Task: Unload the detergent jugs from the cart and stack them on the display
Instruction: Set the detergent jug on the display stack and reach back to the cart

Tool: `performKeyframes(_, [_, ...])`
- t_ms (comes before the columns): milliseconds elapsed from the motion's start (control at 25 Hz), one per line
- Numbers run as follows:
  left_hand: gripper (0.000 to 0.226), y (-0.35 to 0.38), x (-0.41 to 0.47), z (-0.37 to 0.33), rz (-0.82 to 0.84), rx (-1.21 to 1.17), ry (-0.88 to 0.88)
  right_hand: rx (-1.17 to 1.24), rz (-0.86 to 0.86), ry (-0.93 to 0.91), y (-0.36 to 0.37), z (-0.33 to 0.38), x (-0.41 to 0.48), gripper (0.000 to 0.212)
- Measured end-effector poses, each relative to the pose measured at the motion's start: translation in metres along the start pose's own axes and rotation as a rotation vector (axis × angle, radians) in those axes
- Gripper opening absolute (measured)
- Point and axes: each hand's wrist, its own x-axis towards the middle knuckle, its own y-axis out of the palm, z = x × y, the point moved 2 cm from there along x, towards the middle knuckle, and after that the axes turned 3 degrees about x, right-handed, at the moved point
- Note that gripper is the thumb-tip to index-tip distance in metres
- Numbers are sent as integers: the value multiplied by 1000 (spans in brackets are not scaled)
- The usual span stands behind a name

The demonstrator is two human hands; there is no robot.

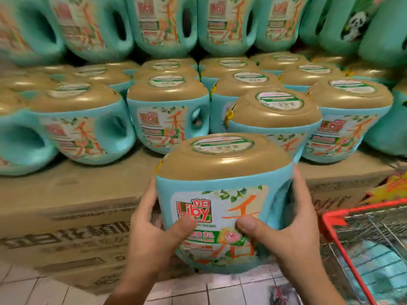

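Observation:
A teal detergent jug [222,194] with a gold cap and a Liby label is held upright in the air, in front of the display's cardboard boxes [72,208]. My left hand [152,234] grips its left side, thumb across the label. My right hand [286,230] grips the right side by the handle, thumb on the label too. Behind it, several matching jugs [167,115] stand in rows on the boxes, and a second tier of jugs [163,23] sits above them. The cart [356,234], red-rimmed wire, is at the lower right with a teal jug inside.
A bare strip of cardboard box top [105,170] lies in front of the front row of jugs. White tiled floor [198,291] shows below. Green packs with a panda print [354,25] stand at the upper right.

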Motion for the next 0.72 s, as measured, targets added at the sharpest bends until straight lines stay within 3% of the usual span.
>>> performKeyframes(120, [126,-39,27,-13,-23,53,148,-167,-39,-53,33,4,16,117])
performKeyframes(320, [131,-78,61,-7,29,72,149,-306,-39,-21,72,-14,35,127])
performKeyframes(480, [129,-83,80,0,78,81,156,-280,-55,25,86,-32,44,128])
performKeyframes(720, [106,-83,99,10,46,52,216,-369,-153,-44,96,-48,54,115])
